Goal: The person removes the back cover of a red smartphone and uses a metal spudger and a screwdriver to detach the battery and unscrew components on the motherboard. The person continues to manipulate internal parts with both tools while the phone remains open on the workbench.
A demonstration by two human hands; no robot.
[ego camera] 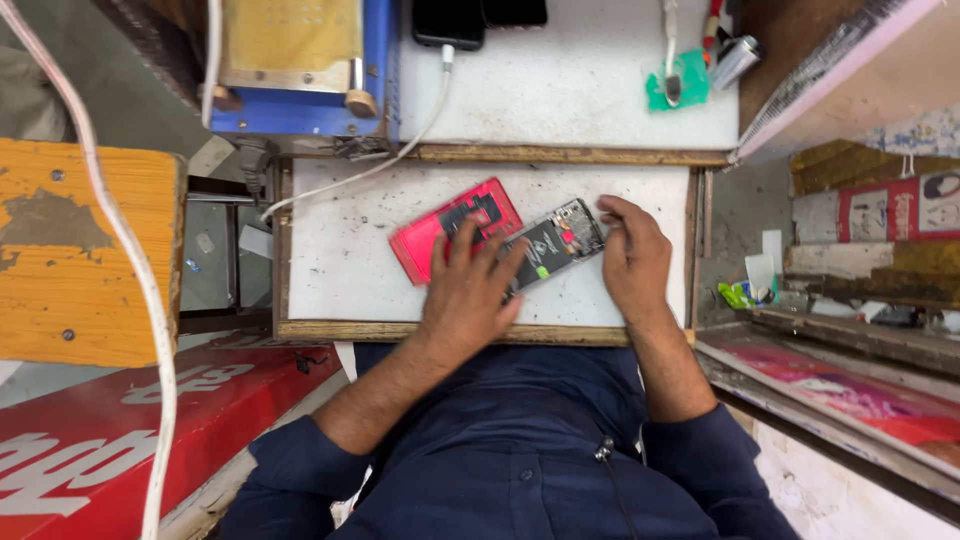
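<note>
An opened phone (pixel 553 244) with its dark innards showing lies tilted on a small white work board (pixel 340 260). My left hand (pixel 468 292) rests flat on its lower half, fingers spread, also touching a red back cover (pixel 440 230) beside it. My right hand (pixel 632 255) sits at the phone's upper right end, fingers curled against its edge. Whether those fingers hold a small tool is hidden.
A blue and yellow machine (pixel 300 65) stands at the back left. A black phone (pixel 450 22) with a white cable (pixel 400 150) lies behind the board, near a green piece (pixel 680 85). An orange stool (pixel 80 250) is at the left, red panels lower left and right.
</note>
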